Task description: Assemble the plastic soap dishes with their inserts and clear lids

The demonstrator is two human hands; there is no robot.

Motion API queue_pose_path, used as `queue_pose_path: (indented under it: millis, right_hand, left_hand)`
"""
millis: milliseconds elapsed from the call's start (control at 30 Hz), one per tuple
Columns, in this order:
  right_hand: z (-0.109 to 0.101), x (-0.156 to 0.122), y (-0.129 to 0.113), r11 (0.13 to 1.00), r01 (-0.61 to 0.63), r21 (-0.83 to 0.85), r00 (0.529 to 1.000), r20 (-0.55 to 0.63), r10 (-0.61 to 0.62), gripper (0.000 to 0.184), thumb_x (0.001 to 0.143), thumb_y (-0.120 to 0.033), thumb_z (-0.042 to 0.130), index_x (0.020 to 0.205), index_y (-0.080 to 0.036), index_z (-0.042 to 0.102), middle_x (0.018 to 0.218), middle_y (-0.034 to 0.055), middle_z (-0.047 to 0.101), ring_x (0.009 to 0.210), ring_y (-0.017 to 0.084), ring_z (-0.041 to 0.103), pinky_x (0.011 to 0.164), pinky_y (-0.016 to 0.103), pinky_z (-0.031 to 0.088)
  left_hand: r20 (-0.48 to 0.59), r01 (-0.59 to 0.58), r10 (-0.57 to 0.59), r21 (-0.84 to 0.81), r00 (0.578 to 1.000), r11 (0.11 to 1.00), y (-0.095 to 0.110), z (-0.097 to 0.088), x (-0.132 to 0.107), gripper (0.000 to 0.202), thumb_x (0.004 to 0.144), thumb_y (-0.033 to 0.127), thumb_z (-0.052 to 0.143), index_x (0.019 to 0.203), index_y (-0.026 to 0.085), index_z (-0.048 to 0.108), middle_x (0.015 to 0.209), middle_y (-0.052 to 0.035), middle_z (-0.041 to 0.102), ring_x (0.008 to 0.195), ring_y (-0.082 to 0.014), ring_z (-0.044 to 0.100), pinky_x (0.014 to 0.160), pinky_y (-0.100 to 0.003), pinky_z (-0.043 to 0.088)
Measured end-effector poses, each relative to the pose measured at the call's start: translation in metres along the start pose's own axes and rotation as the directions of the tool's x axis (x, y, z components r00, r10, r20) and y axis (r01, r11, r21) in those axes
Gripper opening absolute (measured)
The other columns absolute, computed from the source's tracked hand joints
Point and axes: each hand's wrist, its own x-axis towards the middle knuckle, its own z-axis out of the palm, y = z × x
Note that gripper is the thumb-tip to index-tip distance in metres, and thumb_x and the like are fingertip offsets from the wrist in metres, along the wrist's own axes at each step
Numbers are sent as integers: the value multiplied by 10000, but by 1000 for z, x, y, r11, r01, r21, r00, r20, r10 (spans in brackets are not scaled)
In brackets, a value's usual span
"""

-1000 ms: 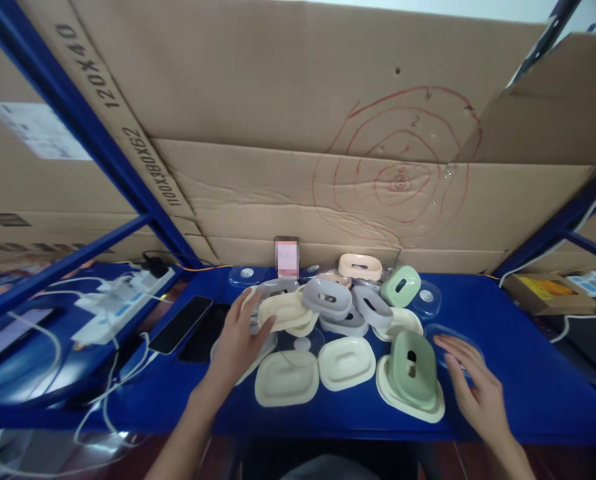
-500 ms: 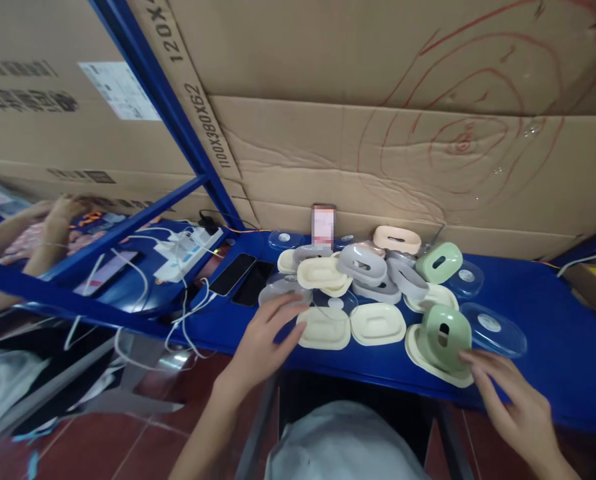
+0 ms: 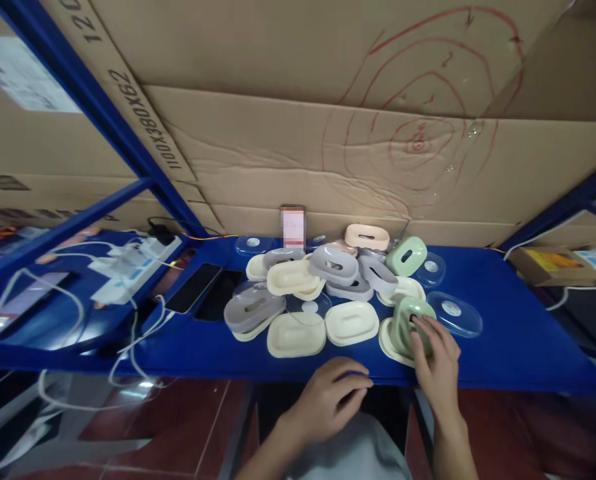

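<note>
My right hand (image 3: 437,357) is at the right end of the pile, its fingers curled over a green soap dish (image 3: 403,327) with a slot. That dish stands tilted on a cream tray (image 3: 389,343). My left hand (image 3: 335,400) hovers at the table's front edge, fingers loosely bent and apart, with nothing visible in it. Nearest to it lie two cream trays, a left one (image 3: 297,335) and a right one (image 3: 352,323). Further left, a grey soap dish (image 3: 255,309) sits on another cream tray.
Behind are more grey dishes (image 3: 334,265), a peach dish (image 3: 367,237), a second green dish (image 3: 407,257) and clear lids (image 3: 455,313). A lit phone (image 3: 293,227) leans on the cardboard (image 3: 258,147). Dark phones (image 3: 195,288), cables and a power strip (image 3: 138,267) lie left.
My left hand has moved from the left trays to the table's front edge. My right hand has moved further over the green soap dish. The view has swung right.
</note>
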Motion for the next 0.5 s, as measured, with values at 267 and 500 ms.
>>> queue_pose_path:
  millis: [267,500]
  right_hand:
    - [-22,-7,13,997,17,72,970,240,-34,416,1048,-404,633,1442,-271,628,1449,120,652,1380,331,591,1124,560,531]
    - [-21,49,41,995,79,-63,993,93,-73,386,1043,-404,629,1397,-258,676,1321,122,734,1272,338,657,1137,580,474]
  left_hand:
    - [143,-107,64,322,988,941,-14,20,11,349,1001,129,582,1317,225,695,1445,-118,650,1343,-263,601,1137,-463,536]
    - [270,-186,71,430,960,883,-24,53,35,387,1044,346,625,1421,263,642,1546,-66,611,1473,-271,518,1290,-527,327]
